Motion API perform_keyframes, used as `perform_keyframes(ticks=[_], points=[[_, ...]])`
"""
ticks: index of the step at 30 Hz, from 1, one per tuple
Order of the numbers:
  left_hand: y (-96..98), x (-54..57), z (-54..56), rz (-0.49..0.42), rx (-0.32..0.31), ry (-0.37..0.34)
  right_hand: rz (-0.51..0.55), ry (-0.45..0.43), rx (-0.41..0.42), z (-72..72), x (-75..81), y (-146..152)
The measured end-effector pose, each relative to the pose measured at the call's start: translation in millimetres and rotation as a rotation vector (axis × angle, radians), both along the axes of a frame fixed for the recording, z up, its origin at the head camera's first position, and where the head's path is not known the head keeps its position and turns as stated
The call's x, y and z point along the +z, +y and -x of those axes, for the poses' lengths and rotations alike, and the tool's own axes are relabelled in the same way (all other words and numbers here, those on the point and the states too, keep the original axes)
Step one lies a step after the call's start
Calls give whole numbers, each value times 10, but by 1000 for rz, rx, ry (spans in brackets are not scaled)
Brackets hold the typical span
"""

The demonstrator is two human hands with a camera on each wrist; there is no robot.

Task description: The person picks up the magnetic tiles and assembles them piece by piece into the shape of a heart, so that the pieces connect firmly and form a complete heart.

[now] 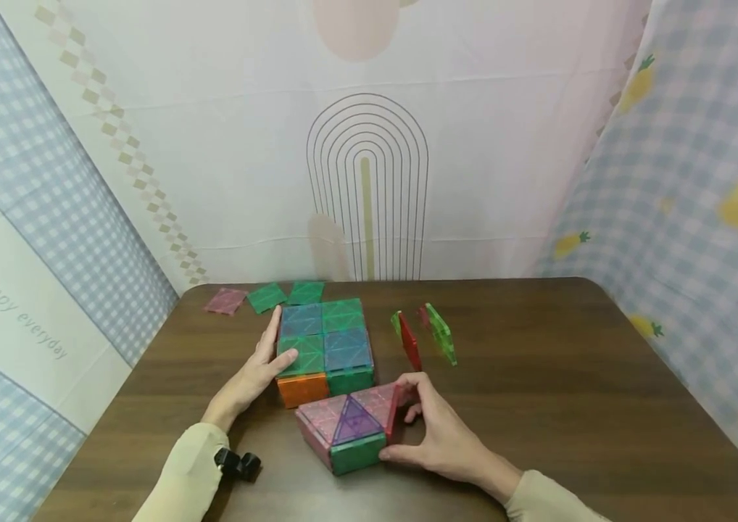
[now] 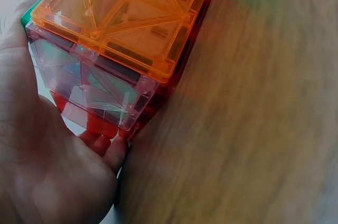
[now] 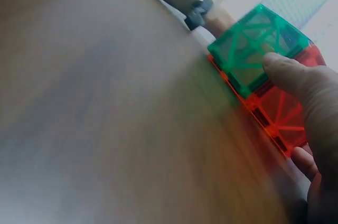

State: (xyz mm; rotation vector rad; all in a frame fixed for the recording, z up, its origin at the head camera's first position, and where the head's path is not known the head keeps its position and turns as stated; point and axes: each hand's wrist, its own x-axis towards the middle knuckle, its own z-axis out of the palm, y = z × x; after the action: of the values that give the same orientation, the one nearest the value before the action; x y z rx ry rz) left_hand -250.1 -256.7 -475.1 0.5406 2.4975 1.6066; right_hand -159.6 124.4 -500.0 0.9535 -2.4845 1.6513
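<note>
A boxy block of magnetic tiles (image 1: 325, 344), blue and green on top with an orange tile (image 2: 127, 18) on its side, stands on the table. My left hand (image 1: 258, 373) rests along its left side, fingers mostly straight, thumb on the top. Nearer me lies a second magnetic-tile block (image 1: 333, 417), with pink and purple triangles above and a green tile (image 3: 253, 49) in front. My right hand (image 1: 437, 431) grips its right end, the thumb against the green tile and the fingers round the red side. A narrow gap seems to part the blocks.
On the dark wooden table (image 1: 539, 377), a pink tile (image 1: 225, 301) and two green tiles (image 1: 267, 297) lie flat at the back left. Standing red tiles (image 1: 410, 341) and green tiles (image 1: 441, 333) are right of the larger block. A patterned cloth (image 1: 493, 181) hangs behind.
</note>
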Motion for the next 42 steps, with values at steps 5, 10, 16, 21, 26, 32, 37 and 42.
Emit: perform_keyframes(ticks=[5, 10, 16, 21, 26, 32, 37, 42], points=[[8, -9, 35, -16, -5, 9, 0, 4, -34, 33, 30, -208], [16, 19, 42, -39, -16, -7, -21, 0, -79, 55, 54, -340], [10, 19, 34, -48, -24, -16, -35, -31, -137, 79, 67, -417], [-13, -1, 35, -63, -23, -12, -25, -66, -156, 96, 61, -445], [-35, -34, 33, -76, -31, -7, -40, -35, -131, 100, 49, -415], [-18, -66, 23, -105, -53, -22, -47, 116, -122, 104, 3, -339], [-21, -64, 24, -115, -58, -34, 8, 258, -298, 150, -15, -283], [-54, -49, 28, -116, -54, -30, 29, 346, -509, 268, -15, -211]])
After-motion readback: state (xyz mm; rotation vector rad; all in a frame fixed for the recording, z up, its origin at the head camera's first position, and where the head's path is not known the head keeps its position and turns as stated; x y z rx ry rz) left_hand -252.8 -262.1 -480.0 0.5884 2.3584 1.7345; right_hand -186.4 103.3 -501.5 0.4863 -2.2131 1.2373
